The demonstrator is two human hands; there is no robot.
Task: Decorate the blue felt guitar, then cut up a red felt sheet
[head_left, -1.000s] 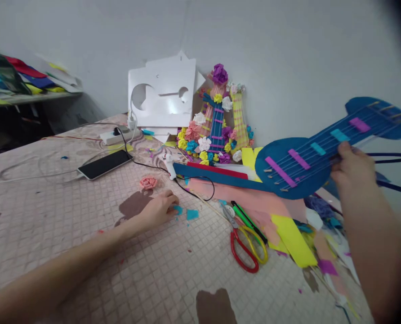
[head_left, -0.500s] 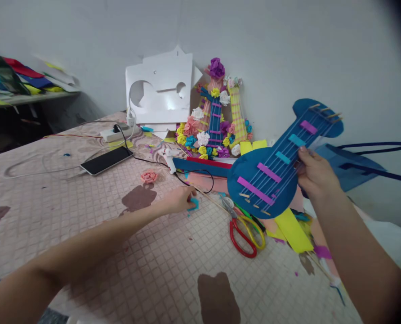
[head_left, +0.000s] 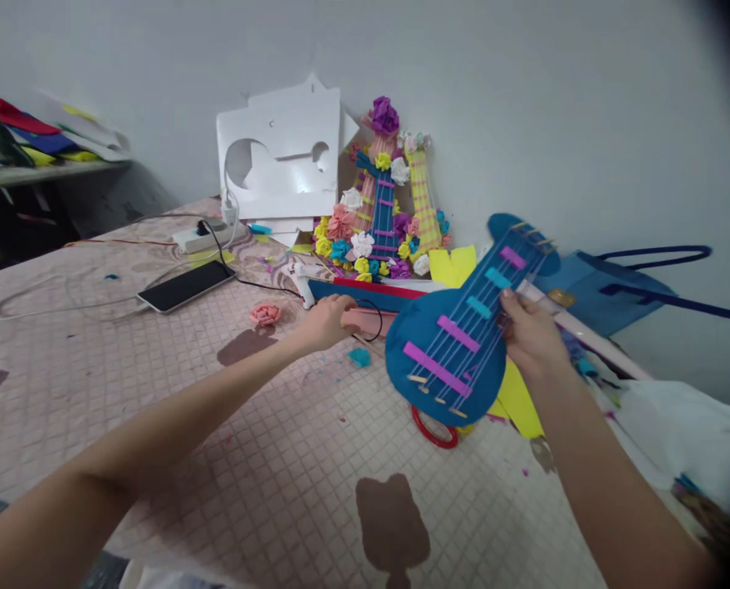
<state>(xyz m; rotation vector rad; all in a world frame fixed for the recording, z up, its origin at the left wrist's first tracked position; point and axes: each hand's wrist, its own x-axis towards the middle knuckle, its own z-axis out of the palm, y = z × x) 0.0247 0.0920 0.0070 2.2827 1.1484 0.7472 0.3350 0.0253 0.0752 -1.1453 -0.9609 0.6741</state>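
Observation:
My right hand grips a blue craft-paper guitar by its neck and holds it tilted above the table. White strings, purple and light-blue strips and small wooden pegs cover its front. My left hand is over the table left of the guitar, fingers slightly curled and apart, with nothing visible in them. Close to it are a white glue gun and a black cord. A crumpled turquoise paper scrap lies just below the hand. Scissors with a red handle are mostly hidden behind the guitar.
Flower-decorated paper guitars and a cut-out white board lean at the wall. A phone, power strip and pink paper rose are on the left. A blue bag and yellow paper are on the right.
My left hand has let go of the turquoise scrap and moved up and away toward the glue gun. The guitar in my right hand has come left and lower, now covering most of the scissors.

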